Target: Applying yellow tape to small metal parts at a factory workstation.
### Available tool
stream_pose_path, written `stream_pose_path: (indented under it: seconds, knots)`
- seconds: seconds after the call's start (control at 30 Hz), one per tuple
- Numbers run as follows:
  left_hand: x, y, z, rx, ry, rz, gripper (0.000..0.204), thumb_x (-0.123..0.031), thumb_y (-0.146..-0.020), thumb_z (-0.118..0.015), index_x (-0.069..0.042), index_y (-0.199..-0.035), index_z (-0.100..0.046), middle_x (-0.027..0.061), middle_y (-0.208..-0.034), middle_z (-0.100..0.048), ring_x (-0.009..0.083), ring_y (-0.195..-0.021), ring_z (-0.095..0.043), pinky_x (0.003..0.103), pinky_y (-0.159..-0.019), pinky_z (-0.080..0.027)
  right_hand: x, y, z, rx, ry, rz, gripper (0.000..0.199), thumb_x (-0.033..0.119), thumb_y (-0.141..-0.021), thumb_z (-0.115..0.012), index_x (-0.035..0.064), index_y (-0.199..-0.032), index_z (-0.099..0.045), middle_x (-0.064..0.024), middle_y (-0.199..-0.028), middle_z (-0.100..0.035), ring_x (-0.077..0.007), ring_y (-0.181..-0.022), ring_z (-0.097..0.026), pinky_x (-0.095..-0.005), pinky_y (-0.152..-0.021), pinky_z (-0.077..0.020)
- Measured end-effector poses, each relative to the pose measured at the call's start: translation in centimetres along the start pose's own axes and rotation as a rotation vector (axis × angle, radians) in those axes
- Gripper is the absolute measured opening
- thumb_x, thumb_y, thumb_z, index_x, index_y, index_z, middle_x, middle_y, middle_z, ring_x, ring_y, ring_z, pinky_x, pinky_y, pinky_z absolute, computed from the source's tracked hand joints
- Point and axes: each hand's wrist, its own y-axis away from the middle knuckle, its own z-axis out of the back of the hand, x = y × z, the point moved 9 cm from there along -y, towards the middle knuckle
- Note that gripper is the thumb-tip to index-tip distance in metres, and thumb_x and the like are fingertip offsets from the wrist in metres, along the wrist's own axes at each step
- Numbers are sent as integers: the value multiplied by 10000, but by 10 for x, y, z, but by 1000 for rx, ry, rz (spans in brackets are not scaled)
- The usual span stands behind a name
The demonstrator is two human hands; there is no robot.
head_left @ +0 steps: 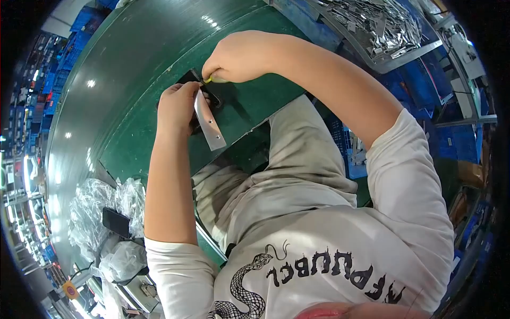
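Observation:
My left hand (176,109) is closed on the upper end of a shiny, slightly curved metal strip (211,127) with small holes. The strip's free end slants down toward my lap. Close against its top, my right hand (236,58) pinches a small yellow item (209,80), mostly hidden by the fingers, so its kind is unclear. Behind and beside the strip is a black object (195,75), partly covered by my left hand. Both hands are over the green tabletop (260,101), their fingertips nearly meeting.
A metal tray (390,66) heaped with loose metal pieces (372,24) stands at the far right. Clear plastic bags (87,212) and a black phone-like slab (116,222) lie at the left. Blue bins (79,40) line the far left; a blue crate (357,169) sits beside my right leg.

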Motion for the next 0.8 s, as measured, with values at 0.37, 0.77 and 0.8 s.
stream_pose_path:
  seconds: [0.37, 0.77, 0.8]
  knots:
    - [-13, 56, 18, -137, 204, -220, 150, -158, -967, -564, -43, -890, -506, 45, -663, -527, 145, -502, -512, 299, -447, -435, -12, 40, -49, -256, 302, 74, 313, 207, -899, -564, 223, -1188, -683, -72, -871, -656, -259, -781, -664, -400, -755, -511]
    - [22, 138, -48, 272, 192, -458, 402, -304, -1065, -337, 50, -1122, -518, 154, -892, -653, 214, -904, -633, 340, -885, -472, 39, 129, -55, -383, -176, 55, 430, 294, -801, -750, 153, -1193, -643, -74, -1213, -566, -281, -1167, -533, -447, -1019, -387]
    - [20, 145, -60, 290, 90, -575, 474, -386, -1062, -319, 47, -1128, -501, 186, -936, -667, 254, -924, -647, 374, -882, -488, 43, 136, -69, -304, -564, -1, 407, 308, -826, -733, 138, -1186, -647, -102, -1208, -571, -311, -1146, -548, -449, -990, -415]
